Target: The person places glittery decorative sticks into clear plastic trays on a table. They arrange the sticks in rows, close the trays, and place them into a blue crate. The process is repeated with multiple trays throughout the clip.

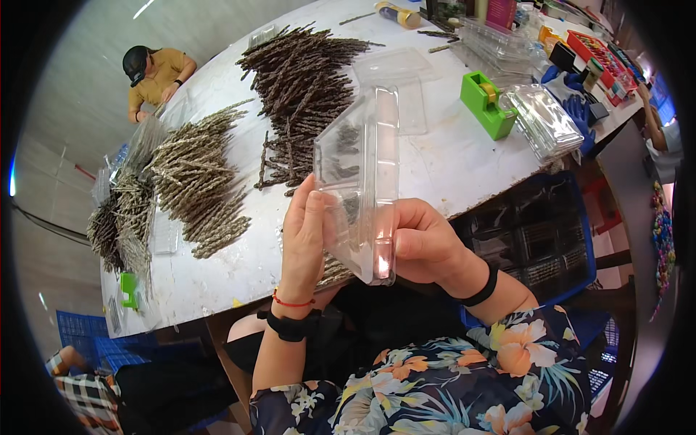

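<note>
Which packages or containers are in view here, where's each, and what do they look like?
Clear plastic clamshell pack: upright between left hand and right hand, dark sticks inside.
Stack of clear clamshells: table's right edge, beside green tape dispenser.
Flat clear tray: behind the held pack.
Red compartment box: far right.

clear plastic clamshell pack (362, 181) up on edge, just in front of the green tape dispenser (487, 104) | stack of clear packs (544, 119) right beside it | more clear trays (500, 43) behind it
</note>
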### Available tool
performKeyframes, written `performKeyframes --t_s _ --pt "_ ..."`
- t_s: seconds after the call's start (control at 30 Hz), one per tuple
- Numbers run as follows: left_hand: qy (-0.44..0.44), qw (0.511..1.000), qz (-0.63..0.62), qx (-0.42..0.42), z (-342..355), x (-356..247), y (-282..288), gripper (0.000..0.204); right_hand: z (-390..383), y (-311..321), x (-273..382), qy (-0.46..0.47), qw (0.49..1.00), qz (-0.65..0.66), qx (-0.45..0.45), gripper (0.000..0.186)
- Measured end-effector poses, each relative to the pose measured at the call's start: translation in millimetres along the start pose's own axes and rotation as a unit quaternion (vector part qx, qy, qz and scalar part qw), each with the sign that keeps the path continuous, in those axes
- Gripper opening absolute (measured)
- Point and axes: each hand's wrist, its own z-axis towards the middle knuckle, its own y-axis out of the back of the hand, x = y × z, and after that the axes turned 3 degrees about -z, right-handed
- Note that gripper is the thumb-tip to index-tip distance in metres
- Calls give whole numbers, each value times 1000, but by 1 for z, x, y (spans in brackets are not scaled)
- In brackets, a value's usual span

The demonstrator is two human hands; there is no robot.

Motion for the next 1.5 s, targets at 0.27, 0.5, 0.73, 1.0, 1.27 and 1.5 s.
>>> performKeyframes --t_s 0.27,0.5,0.73,1.0,1.27,1.5 --pt "6 999 14 -36 0 10 7 42 -3 2 -6 -29 999 -15 -19 16" --pt "6 1000 -14 -11 2 11 13 53 -6 8 -11 -19 999 28 8 14" --pt "-26 998 19 -48 3 15 17 52 -4 7 -6 -44 999 16 17 17" --pt "-107 986 98 -80 5 7 34 52 0 -9 11 -78 976 -149 -137 24" --pt "-97 978 156 -104 -3 -6 35 57 -1 -1 17 12 967 -247 -64 17" --pt "-260 951 165 36 -14 -39 0 75 25 -16 25 177 793 -582 -36 7"
